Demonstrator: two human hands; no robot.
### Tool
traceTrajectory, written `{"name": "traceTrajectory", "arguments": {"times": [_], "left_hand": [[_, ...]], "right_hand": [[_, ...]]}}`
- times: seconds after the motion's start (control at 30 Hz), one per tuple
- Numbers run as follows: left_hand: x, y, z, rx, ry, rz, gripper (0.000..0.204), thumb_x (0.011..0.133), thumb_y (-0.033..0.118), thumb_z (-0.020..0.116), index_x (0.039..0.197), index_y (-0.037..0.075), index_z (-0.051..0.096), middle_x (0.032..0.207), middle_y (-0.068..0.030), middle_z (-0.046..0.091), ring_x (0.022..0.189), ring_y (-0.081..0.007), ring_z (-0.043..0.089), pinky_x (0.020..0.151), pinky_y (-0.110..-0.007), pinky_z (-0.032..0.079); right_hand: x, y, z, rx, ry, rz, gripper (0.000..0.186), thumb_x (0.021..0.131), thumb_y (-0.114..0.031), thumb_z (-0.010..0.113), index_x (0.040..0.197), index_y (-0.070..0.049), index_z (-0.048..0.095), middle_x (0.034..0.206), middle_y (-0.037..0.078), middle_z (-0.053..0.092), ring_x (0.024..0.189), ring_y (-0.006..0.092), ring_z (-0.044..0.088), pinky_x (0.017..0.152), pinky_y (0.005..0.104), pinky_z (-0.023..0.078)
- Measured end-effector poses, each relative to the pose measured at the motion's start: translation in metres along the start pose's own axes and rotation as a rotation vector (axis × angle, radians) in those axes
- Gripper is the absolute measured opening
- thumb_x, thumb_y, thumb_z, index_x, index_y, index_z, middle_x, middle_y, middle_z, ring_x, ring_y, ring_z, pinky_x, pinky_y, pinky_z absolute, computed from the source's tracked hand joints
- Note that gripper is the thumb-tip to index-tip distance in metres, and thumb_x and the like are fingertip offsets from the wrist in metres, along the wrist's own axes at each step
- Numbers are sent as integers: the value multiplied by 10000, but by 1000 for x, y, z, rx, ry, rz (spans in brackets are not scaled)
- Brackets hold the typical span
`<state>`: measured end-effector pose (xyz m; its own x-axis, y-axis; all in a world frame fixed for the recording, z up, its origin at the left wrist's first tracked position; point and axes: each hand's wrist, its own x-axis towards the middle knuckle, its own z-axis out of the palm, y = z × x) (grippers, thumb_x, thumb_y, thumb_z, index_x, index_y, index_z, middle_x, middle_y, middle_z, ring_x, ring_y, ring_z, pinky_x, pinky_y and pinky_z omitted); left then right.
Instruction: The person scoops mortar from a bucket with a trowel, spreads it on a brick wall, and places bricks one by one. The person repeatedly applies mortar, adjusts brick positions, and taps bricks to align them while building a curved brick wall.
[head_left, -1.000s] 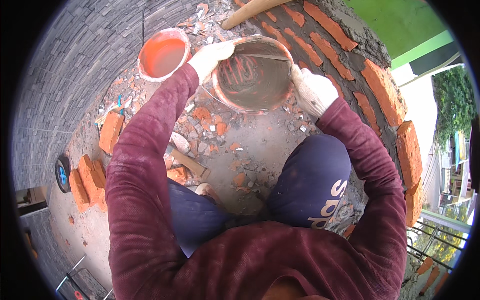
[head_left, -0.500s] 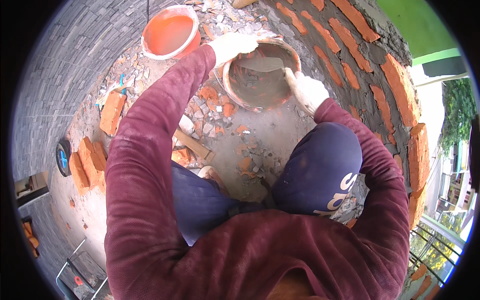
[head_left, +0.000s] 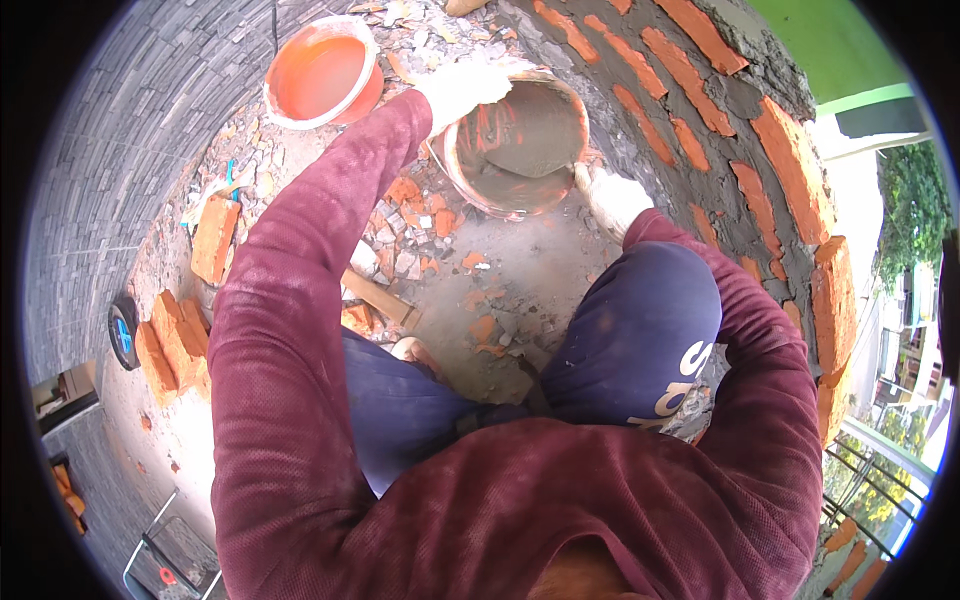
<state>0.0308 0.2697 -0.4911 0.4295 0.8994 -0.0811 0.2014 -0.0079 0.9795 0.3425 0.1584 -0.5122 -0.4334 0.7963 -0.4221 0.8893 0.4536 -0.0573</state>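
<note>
gloved hands at a mortar-caked bucket (head_left: 452, 168): a person in a maroon top and dark blue trousers works low over a littered floor (head_left: 545, 265). the bucket stands ahead of the knees, between the orange basin (head_left: 369, 96) and the brick wall (head_left: 742, 195), its mouth facing the camera. its rim is pale and crusted, and reddish streaks show through the grey film on its inner side. the mortar (head_left: 510, 190) inside looks wet, smooth and thick.

the left hand (head_left: 465, 97), in a white glove bleached by glare, grasps the bucket at the upper left of the rim; its separate fingers cannot be made out. the right hand (head_left: 612, 203), also gloved, is closed around the trowel (head_left: 537, 165) at the opposite side, the handle mostly hidden in its grip. the broad blade lies inside the bucket, so coated in grey that it nearly blends with the mortar, its curved edge marking it out.

broken brick and pale rubble (head_left: 408, 225) lie scattered left of the bucket, near a wooden handle (head_left: 380, 298). loose bricks (head_left: 172, 345) are stacked farther left.
</note>
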Motion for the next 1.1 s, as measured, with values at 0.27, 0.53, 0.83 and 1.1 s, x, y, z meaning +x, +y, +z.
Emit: {"name": "traceTrajectory", "arguments": {"times": [0.27,0.53,0.83,1.1], "left_hand": [[6,-5,13,-99,-19,-100,281,989,105,686,1251,18,733,1155,-79,747,1063,-163,670,973,-320,533],[5,22,37,140,-147,-46,331,1002,189,676,1304,63,725,1167,-62,746,1057,-158,664,957,-318,533],[-3,3,18,200,-169,93,392,1018,252,649,1394,148,691,1195,-51,736,1020,-145,652,851,-346,566],[-41,33,42,104,-6,52,396,1001,175,644,1375,50,676,1185,-59,725,1008,-144,644,874,-309,527]], "right_hand": [[-18,11,-42,1,266,99,399,1050,-317,480,1321,-50,603,1102,216,686,1065,373,714,872,504,578],[-4,19,-71,-303,187,-132,307,897,-161,662,1201,-122,655,1042,108,700,998,316,737,734,454,598],[3,-8,16,-117,215,-128,406,999,-146,505,1402,-167,551,1159,142,641,1082,327,685,844,476,576],[-5,-50,62,514,522,-57,474,925,-136,656,1395,-134,599,1046,123,622,1014,358,656,868,480,547]]}}
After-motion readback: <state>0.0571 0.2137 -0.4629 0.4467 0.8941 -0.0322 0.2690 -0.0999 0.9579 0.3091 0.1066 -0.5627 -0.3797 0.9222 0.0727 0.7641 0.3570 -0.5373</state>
